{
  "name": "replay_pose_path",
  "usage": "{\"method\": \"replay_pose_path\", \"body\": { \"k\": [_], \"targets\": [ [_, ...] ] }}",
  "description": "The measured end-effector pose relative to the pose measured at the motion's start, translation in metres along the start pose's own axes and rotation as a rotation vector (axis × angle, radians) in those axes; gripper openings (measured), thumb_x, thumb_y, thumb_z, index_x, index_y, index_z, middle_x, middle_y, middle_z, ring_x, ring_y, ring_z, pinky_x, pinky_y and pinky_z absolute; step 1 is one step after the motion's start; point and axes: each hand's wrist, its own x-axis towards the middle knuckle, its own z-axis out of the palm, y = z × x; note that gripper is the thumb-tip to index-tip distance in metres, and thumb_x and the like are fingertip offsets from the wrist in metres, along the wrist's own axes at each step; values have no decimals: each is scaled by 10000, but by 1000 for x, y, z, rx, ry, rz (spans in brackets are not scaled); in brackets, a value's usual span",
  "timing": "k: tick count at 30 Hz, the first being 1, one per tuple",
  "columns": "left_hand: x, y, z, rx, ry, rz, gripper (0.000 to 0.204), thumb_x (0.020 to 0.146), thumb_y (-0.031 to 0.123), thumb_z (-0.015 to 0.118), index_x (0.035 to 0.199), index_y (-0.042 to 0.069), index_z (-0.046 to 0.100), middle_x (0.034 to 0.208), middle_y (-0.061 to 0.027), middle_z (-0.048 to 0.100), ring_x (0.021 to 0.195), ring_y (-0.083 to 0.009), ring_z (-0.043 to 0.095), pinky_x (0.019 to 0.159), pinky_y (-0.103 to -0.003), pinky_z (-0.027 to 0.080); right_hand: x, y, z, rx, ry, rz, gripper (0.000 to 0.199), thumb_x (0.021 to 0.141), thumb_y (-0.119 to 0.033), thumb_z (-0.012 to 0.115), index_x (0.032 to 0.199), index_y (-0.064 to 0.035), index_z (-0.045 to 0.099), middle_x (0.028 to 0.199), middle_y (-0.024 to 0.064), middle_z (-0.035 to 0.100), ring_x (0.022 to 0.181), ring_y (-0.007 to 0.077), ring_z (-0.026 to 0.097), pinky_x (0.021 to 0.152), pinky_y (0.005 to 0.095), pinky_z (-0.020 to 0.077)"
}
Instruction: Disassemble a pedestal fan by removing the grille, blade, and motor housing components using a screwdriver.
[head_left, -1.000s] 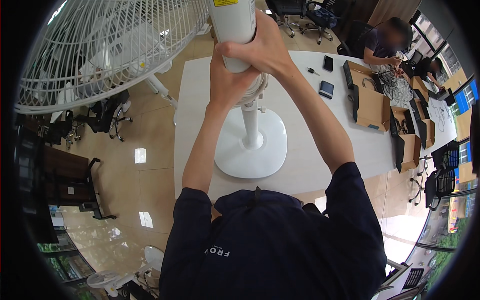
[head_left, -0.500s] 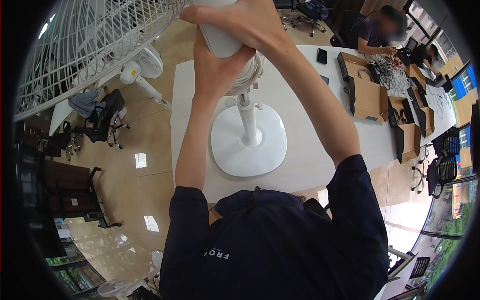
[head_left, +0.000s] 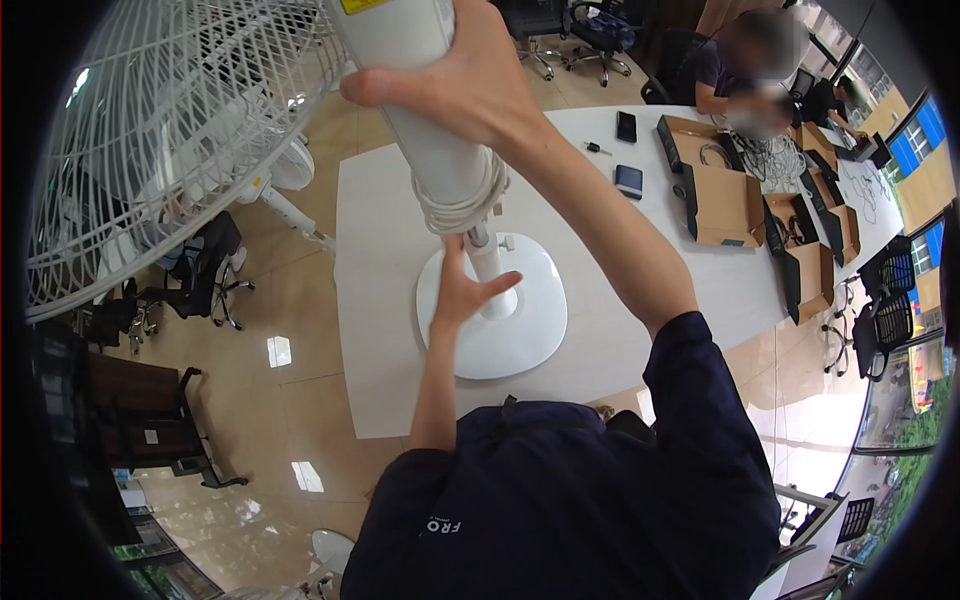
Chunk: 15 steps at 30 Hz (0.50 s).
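Note:
A white pedestal fan [head_left: 425, 150] stands on the table, its wire cage [head_left: 200, 130] filling the upper left. My right hand [head_left: 475, 85] is wrapped round the fan's white upper body, thumb across the front. Below it, a white cord [head_left: 463, 208] is coiled about the body's lower end. My left hand [head_left: 465, 295] is beside the slim pole [head_left: 485, 262], thumb and fingers spread apart; whether it touches the pole is unclear. The pole rises from a rounded white base [head_left: 540, 335].
On the white table [head_left: 385, 300] lie a phone [head_left: 626, 126], a dark wallet-like item [head_left: 629, 181] and a small key-like item [head_left: 597, 148]. Open cardboard boxes [head_left: 725, 205] and tangled cables [head_left: 775, 160] sit at the right, near another person [head_left: 712, 80]. Another fan [head_left: 290, 210] stands left.
My left hand has left the fan's upper body and moved down beside the pole, fingers opening. The right hand stays on the upper body. The view has shifted, showing more of the table's far side.

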Motion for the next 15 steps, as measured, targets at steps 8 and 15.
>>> {"method": "replay_pose_path", "body": {
  "k": [8,15],
  "targets": [
    [9,-21,42,-96,316,-16,195,953,160,647,963,-17,566,845,-21,514,794,-120,510,770,-235,445,-5,-5,-7,8,-32,81,661,548,-333,819,1069,31,636,959,158,711,838,250,693,781,361,563],
    [9,-34,21,-181,134,79,415,1049,344,478,1176,-42,560,1043,-105,629,968,-174,562,908,-293,429,1,-2,-4,32,-41,99,646,564,-335,811,1074,24,642,969,153,709,839,247,688,789,362,557]
  ]
}}
